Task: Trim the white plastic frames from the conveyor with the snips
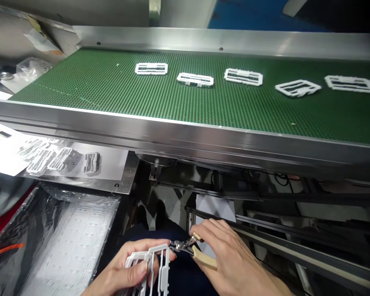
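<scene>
A white plastic frame (160,263) is gripped in the left hand (126,271), below the conveyor belt (111,90) and on its near side, over the lap; the fingers are curled round the frame's left part and the thumb is pressed on its face, so that the right edge is left bare and turned toward the other hand. The right hand (231,255) is closed round the tan handles of a pair of cutters (185,246), whose dark tips are set against that bare edge near its top corner; whether they are already biting on the plastic cannot be told. The frame seems to be held low and close to the body so that it can be steadied and the small tips watched from above. On the belt itself, other frames (195,79) of the same kind are laid flat in a loose row, five being counted, well apart from one another, so that each lies singly and none is stacked. Below the belt's near rail and toward its left, a printed sheet (64,158) showing such parts is spread face up on a steel shelf (128,172), where it can be read at a glance. Lower again, left of the hands, a tray (80,230) wrapped in clear film is kept near the left hand. Beyond the belt's left end a crumpled clear bag (33,68) is left lying
</scene>
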`<state>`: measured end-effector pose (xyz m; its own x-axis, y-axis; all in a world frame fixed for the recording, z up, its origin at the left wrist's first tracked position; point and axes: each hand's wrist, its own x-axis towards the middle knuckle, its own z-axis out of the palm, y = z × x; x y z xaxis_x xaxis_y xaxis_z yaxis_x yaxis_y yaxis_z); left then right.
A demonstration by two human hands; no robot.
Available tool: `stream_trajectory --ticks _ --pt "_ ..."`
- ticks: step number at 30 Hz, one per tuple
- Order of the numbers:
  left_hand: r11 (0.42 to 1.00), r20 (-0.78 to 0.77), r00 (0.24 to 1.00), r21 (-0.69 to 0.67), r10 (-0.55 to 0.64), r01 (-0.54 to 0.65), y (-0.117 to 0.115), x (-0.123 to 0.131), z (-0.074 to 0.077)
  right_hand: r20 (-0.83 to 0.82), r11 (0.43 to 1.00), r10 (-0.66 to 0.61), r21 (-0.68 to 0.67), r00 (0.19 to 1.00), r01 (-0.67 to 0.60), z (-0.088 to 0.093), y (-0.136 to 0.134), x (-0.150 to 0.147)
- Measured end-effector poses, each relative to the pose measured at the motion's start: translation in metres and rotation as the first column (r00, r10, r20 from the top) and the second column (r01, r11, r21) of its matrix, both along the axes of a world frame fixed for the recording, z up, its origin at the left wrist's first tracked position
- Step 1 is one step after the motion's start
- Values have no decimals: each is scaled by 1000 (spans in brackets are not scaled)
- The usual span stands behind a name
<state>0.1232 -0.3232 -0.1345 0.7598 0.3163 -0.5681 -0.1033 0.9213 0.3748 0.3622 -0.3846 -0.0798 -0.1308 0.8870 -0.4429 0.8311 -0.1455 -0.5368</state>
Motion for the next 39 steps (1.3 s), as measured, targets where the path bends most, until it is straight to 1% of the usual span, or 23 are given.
stream_trajectory --ticks 3,5,9,12,14,17,19,23,25,27,29,31,33,35,39 --pt "1000 41 999 -15 9 -8 -2 4 4 31 998 42 37 999 -43 4 1 -1" --pt "1000 47 999 -5 -9 9 -4 6 3 50 995 78 50 996 -81 4 2 0" --pt "998 26 999 46 -37 36 -11 2 -7 90 986 119 103 989 -128 3 3 2" --pt "998 28 998 51 -50 48 -15 -1 -15 118 980 161 102 980 -174 3 3 4" --pt "996 53 996 62 -65 62 -15 -2 -17 130 975 181 104 975 -195 2 2 5" --pt "995 80 994 74 -80 74 -13 -2 -15 147 968 191 136 971 -211 0 0 5" --pt "995 71 994 64 -85 81 -12 -1 -12 168 963 197 153 966 -223 -2 -1 4" --pt "999 69 997 21 -43 42 -10 2 -6 192 959 212 148 958 -242 -3 3 4" --pt "999 90 996 -35 3 0 -9 4 -3 145 978 163 108 976 -180 -2 7 3" --pt "995 73 996 -82 60 -54 -6 8 0 73 998 44 45 996 -47 -1 10 1" --pt "989 12 992 -78 125 -124 -2 11 2 25 995 -97 -28 995 98 -2 11 -3" --pt "983 -50 982 -34 180 -181 2 15 3 7 977 -199 -81 980 199 -4 8 -11" --pt "977 -111 971 8 212 -212 6 19 3 -15 963 -253 -94 967 251 -8 1 -20" --pt "973 -183 956 60 229 -222 8 23 4 -41 956 -289 -69 956 286 -14 -8 -31" --pt "970 -309 929 190 206 -152 10 26 5 -21 951 -309 10 951 309 -25 -21 -46"
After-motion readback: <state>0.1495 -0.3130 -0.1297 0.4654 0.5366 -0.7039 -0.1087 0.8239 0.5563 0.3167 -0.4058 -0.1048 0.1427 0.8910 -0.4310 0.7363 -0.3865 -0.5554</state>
